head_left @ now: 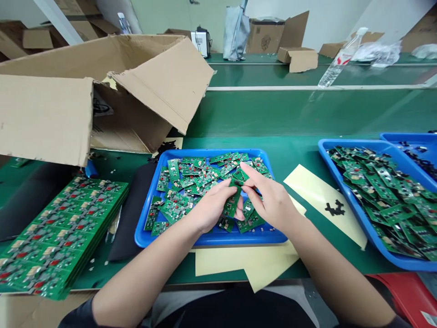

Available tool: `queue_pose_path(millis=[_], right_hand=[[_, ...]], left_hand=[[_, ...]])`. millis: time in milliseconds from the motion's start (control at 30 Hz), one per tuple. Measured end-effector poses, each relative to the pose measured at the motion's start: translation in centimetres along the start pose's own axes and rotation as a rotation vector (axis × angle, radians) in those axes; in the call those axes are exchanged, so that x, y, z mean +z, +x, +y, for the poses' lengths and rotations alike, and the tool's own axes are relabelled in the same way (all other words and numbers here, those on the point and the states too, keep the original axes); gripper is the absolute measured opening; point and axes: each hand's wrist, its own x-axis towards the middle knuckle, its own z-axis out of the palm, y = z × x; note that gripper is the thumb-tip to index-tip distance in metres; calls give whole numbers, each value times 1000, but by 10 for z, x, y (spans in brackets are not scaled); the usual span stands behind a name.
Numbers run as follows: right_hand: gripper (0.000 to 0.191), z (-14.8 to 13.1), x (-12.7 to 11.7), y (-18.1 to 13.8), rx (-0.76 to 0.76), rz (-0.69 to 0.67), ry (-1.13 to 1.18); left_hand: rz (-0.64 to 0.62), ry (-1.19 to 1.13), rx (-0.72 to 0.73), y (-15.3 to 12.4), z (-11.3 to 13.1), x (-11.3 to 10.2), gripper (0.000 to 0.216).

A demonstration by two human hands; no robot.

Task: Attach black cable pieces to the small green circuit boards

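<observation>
Over the blue tray (218,243), my left hand (209,207) is closed on a small green circuit board (231,203), held tilted. A small black part (236,182) shows at the board's upper end. My right hand (275,202) touches that end from the right, thumb and fingers pinched together; whatever lies between the fingertips is too small to make out. Loose circuit boards (175,206) fill the tray beneath both hands, and some are hidden by them.
Stacked board panels (64,228) lie at left, below a large open carton (44,118). Yellow paper (310,182) with black bits (335,208) lies right of the tray. Further right, another blue tray (344,196) holds more boards. A plastic bottle (343,59) leans behind.
</observation>
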Motion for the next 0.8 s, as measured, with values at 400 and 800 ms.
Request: queue_pose_path(millis=[400, 800], right_hand=[[50, -2, 2, 3, -21, -25, 27], [45, -2, 3, 2, -33, -15, -59]], left_hand=[[-77, 45, 54, 0, 0, -2, 31], [5, 304, 238, 0, 0, 4, 32]])
